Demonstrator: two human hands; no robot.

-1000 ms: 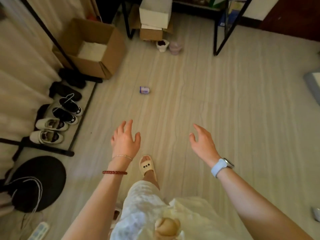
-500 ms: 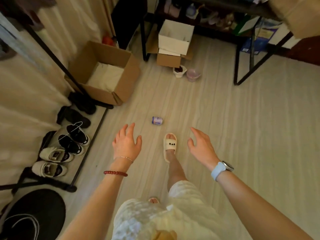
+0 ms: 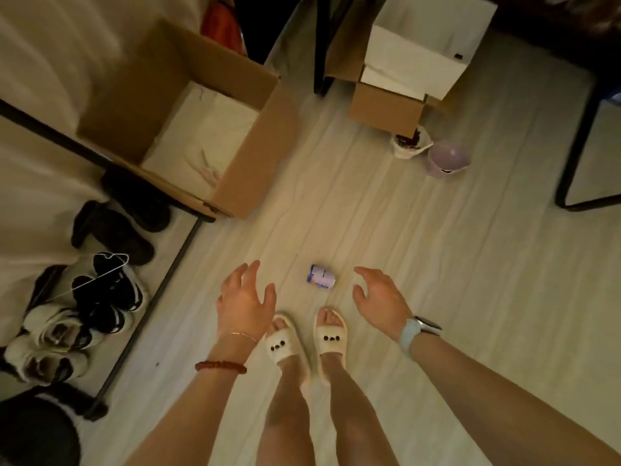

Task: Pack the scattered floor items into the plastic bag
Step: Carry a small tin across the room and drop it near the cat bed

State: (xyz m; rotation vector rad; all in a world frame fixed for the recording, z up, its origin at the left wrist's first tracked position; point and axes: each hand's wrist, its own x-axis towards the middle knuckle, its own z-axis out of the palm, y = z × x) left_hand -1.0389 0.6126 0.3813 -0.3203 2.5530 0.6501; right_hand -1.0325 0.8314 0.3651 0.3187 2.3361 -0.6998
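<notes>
Progress looks early, as far as I can judge: no plastic bag is in view, and 1 small item, a purple-white can [image 3: 321,277], lies on its side on the pale floor [image 3: 453,297], just ahead of the person's 2 slippered feet.

Left hand [image 3: 244,302] and right hand [image 3: 381,299] hang above the floor on either side of the can, w/ the can between them but apart from both. Fingers of both hands are spread wide and loosely curled; they hold nothing.

Farther off, near the stacked boxes [image 3: 413,62], sit a lilac bowl [image 3: 447,159] and a small white pot [image 3: 410,144]. Whether these 2 also belong to the scattered items, I cannot tell.

At left stands an open cardboard box [image 3: 255,156] w/ pale cloth inside, and shoes [image 3: 100,297] beside a black rail.

Still to do, probably: pick up the can, find the bag, put it in, then check for other items.
</notes>
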